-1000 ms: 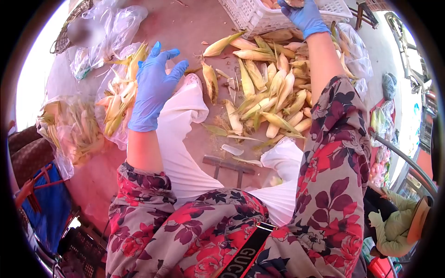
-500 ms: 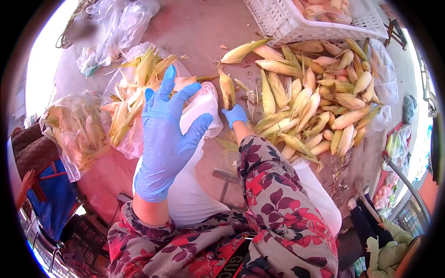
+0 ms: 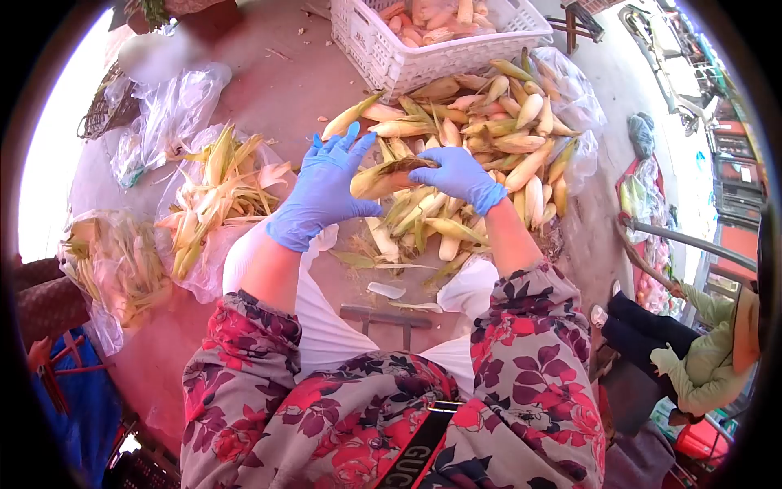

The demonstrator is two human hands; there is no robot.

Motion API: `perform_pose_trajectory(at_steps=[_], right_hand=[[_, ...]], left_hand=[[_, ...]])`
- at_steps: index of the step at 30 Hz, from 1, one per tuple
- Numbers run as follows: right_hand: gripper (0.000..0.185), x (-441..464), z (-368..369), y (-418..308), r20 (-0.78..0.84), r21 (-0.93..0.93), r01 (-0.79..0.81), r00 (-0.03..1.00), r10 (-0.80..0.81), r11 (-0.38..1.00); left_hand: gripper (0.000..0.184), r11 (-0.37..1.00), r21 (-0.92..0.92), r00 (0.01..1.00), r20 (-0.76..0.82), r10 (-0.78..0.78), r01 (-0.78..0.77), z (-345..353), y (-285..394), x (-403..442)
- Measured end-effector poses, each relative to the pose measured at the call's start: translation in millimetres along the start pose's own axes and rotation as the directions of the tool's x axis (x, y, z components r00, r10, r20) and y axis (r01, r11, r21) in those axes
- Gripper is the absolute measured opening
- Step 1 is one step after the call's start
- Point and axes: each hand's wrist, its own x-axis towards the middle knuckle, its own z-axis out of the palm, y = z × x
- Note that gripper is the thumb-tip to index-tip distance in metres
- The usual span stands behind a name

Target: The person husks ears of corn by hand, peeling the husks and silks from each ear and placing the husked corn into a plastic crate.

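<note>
An ear of corn (image 3: 381, 178) in yellow-green husk is gripped at its browned end by my right hand (image 3: 461, 176), which wears a blue glove. The ear lies sideways, its other end pointing at my left hand (image 3: 319, 191). That hand, also gloved in blue, has its fingers and thumb apart around the near end of the ear; contact is not plain. Below and beyond my right hand spreads a pile of corn ears (image 3: 521, 143), some in husk, some mostly peeled.
A white plastic crate (image 3: 383, 61) with peeled ears stands behind the pile. Stripped husks (image 3: 216, 196) lie on plastic at left, beside a clear bag of husks (image 3: 114, 265). A small hammer-shaped tool (image 3: 387, 316) is on the ground before me. Another person (image 3: 705, 350) is at right.
My right hand has lifted an ear off the ground and brought it up in front of me. My left hand has moved toward it, fingers still spread. The view has shifted to the right.
</note>
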Motion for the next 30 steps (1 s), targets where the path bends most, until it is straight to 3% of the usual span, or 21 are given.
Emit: perform_pose_trajectory(at_steps=[2,3,4,5,7,9,10,11,12,13,14,15,16,18,21,24,25,28,30], right_hand=[[0.037,-44.8,-27.3,-26.1,-0.083,0.308,0.051,0.996,-0.027,0.95],[0.027,-63.3,-29.5,-34.9,-0.089,0.601,0.044,0.996,0.012,0.798],[0.026,-81.1,-27.3,-44.2,-0.235,0.645,0.14,0.972,0.021,0.752],[0.026,-95.9,-22.1,-52.5,-0.369,0.672,0.242,0.929,0.034,0.699],[0.028,-119.9,-8.0,-69.2,-0.596,0.608,0.438,0.803,0.016,0.663],[0.026,-152.3,2.6,-88.6,-0.626,0.727,0.442,0.741,0.244,0.525],[0.025,-166.8,9.9,-119.6,-0.625,0.764,0.477,0.714,0.316,0.435],[0.025,-169.5,21.0,-123.5,-0.67,0.734,0.519,0.659,0.342,0.438],[0.028,-179.4,29.5,-133.3,-0.694,0.709,0.525,0.64,0.331,0.472],[0.031,-165.7,28.8,-127.9,-0.672,0.74,0.592,0.668,0.321,0.32],[0.035,-172.0,30.8,-141.0,-0.634,0.768,0.613,0.691,0.347,0.183],[0.035,-163.8,42.3,-127.6,-0.618,0.764,0.644,0.725,0.303,0.016],[0.034,-162.5,46.2,-131.4,-0.599,0.77,0.638,0.733,0.321,-0.02],[0.032,-156.2,55.3,-131.6,-0.581,0.767,0.615,0.787,0.209,-0.183],[0.03,-150.9,56.7,-132.6,-0.495,0.812,0.463,0.869,0.001,-0.356],[0.03,-165.6,56.3,-142.5,-0.446,0.828,0.419,0.895,0.016,-0.372],[0.032,-174.7,49.8,-151.3,-0.459,0.853,0.405,0.883,-0.102,-0.329],[0.034,-187.5,45.8,-136.7,-0.307,0.89,0.225,0.939,-0.155,-0.397],[0.033,-169.2,67.4,-123.4,-0.428,0.892,0.452,0.852,0.301,-0.01]], left_hand=[[0.081,0.978,-0.164,0.989,0.06,0.137,-0.126,19.4,25.8,3.5],[0.082,0.883,-0.469,0.991,0.117,0.06,0.002,35.5,36.2,0.8],[0.082,0.685,-0.714,0.979,0.204,0.005,0.145,46.6,50.4,-5.5],[0.079,0.556,-0.829,0.998,0.061,-0.015,0.059,48.7,75.1,-14.7],[0.075,0.562,-0.827,0.996,-0.042,-0.073,0.006,56.7,101.2,-29.0],[0.066,0.543,-0.836,0.989,-0.131,-0.067,-0.074,50.5,131.1,-47.0],[0.064,0.59,-0.798,0.978,-0.198,-0.067,-0.121,34.3,150.5,-66.5],[0.066,0.743,-0.663,0.972,-0.222,-0.076,-0.094,21.1,161.4,-83.1],[0.068,0.791,-0.596,0.942,-0.325,-0.085,-0.135,26.3,163.7,-96.5],[0.071,0.864,-0.503,0.927,-0.33,-0.18,-0.011,30.0,166.7,-90.6],[0.069,0.906,-0.417,0.889,-0.439,-0.129,-0.074,28.8,168.1,-100.2],[0.067,0.919,-0.394,0.897,-0.412,-0.16,-0.016,17.8,174.6,-110.7],[0.065,0.928,-0.371,0.887,-0.433,-0.164,-0.01,6.0,182.9,-123.2],[0.064,0.962,-0.271,0.851,-0.499,-0.165,0.027,4.8,179.8,-137.7],[0.064,0.985,-0.147,0.768,-0.64,-0.028,-0.086,-4.2,177.3,-152.7],[0.064,0.98,-0.111,0.796,-0.602,0.066,-0.165,-28.0,189.3,-169.7],[0.064,0.971,-0.081,0.764,-0.633,0.124,-0.225,-26.4,187.7,-170.8],[0.066,0.907,0.028,0.657,-0.68,0.325,-0.42,-24.9,183.4,-171.9],[0.067,0.82,0.128,0.573,-0.656,0.492,-0.557,-37.2,186.1,-171.2]])
